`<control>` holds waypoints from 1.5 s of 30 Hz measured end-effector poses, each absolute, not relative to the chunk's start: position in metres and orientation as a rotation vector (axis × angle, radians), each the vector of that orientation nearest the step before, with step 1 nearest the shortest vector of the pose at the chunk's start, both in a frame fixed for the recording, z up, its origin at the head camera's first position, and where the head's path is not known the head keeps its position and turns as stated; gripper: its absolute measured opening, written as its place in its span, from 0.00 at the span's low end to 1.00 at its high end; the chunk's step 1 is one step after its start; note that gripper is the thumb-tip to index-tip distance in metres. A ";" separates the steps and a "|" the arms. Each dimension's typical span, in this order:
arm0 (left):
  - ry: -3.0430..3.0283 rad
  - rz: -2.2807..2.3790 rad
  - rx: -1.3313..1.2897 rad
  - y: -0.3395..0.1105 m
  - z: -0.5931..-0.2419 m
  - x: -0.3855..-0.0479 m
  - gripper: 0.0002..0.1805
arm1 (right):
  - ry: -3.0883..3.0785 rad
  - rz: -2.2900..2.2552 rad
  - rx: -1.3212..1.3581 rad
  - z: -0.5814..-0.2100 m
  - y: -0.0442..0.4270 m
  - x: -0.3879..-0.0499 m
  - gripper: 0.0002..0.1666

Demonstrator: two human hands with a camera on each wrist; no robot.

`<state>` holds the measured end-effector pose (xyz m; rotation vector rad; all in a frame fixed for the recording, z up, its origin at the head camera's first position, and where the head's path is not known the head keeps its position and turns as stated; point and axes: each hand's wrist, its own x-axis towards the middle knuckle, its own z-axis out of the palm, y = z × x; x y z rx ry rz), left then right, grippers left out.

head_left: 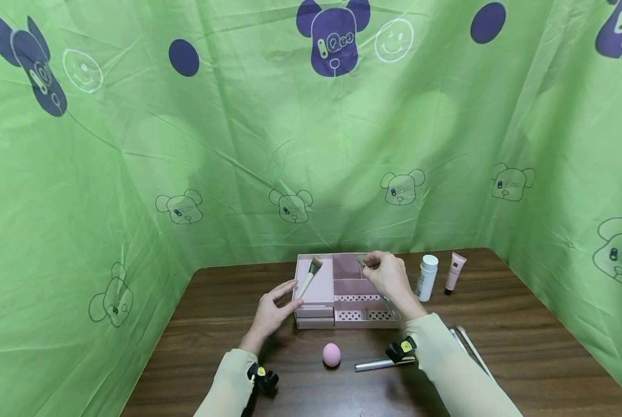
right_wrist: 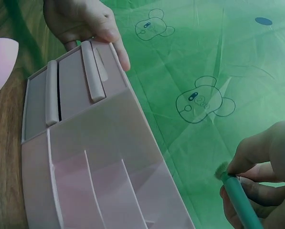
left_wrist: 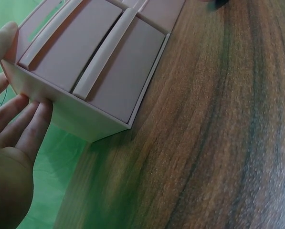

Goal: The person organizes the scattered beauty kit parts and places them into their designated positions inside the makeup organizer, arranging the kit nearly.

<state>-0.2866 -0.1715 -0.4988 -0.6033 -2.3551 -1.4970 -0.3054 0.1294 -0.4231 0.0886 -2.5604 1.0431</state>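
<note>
A pink makeup organizer [head_left: 313, 284] with drawers on its left side and open compartments on its right stands toward the back of the table. My left hand [head_left: 270, 315] rests on its left side, thumb at the top edge and fairly straight fingers against the side wall, as the left wrist view shows. A makeup brush [head_left: 307, 278] with a pale handle lies on the organizer's top, close to that thumb. Over the compartments, my right hand [head_left: 389, 277] pinches a green-handled makeup brush [right_wrist: 242, 200] near its bristles. In the head view the fingers partly hide this brush.
Before the organizer lie a pink makeup sponge [head_left: 332, 355] and a silver stick [head_left: 381, 364], partly under the right wrist. Thin brushes [head_left: 475, 350] lie right of the right forearm. A white bottle [head_left: 427, 278] and a pink tube [head_left: 454, 272] stand at back right. Green fabric [head_left: 248, 145] surrounds the table.
</note>
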 end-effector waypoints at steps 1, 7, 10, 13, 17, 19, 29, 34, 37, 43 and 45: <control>-2.355 -1.497 -0.605 -0.171 -0.499 -0.287 0.28 | -2.557 1.043 0.092 -0.422 0.128 -0.306 0.13; -2.360 -1.487 -0.614 -0.171 -0.497 -0.288 0.28 | -2.541 1.060 0.099 -0.420 0.122 -0.310 0.15; -2.347 -1.489 -0.622 -0.171 -0.497 -0.289 0.28 | -2.527 1.055 0.124 -0.419 0.119 -0.313 0.14; -2.348 -1.495 -0.623 -0.171 -0.497 -0.289 0.28 | -2.521 1.054 0.135 -0.420 0.116 -0.316 0.14; -2.365 -1.494 -0.614 -0.171 -0.498 -0.287 0.28 | -2.522 1.078 0.128 -0.419 0.114 -0.318 0.14; -2.363 -1.492 -0.615 -0.171 -0.498 -0.287 0.28 | -2.515 1.088 0.127 -0.418 0.112 -0.320 0.13; -2.338 -1.484 -0.632 -0.171 -0.497 -0.286 0.28 | -2.520 1.084 0.143 -0.411 0.101 -0.328 0.13; -2.346 -1.488 -0.620 -0.170 -0.498 -0.286 0.28 | -2.530 1.108 0.149 -0.410 0.095 -0.332 0.13; -2.349 -1.502 -0.616 -0.170 -0.499 -0.286 0.28 | -2.530 1.119 0.146 -0.410 0.093 -0.334 0.13; -2.356 -1.513 -0.615 -0.170 -0.499 -0.286 0.29 | -2.530 1.172 0.120 -0.408 0.085 -0.338 0.15; -2.344 -1.519 -0.613 -0.172 -0.508 -0.294 0.29 | -2.524 1.178 0.122 -0.408 0.082 -0.340 0.14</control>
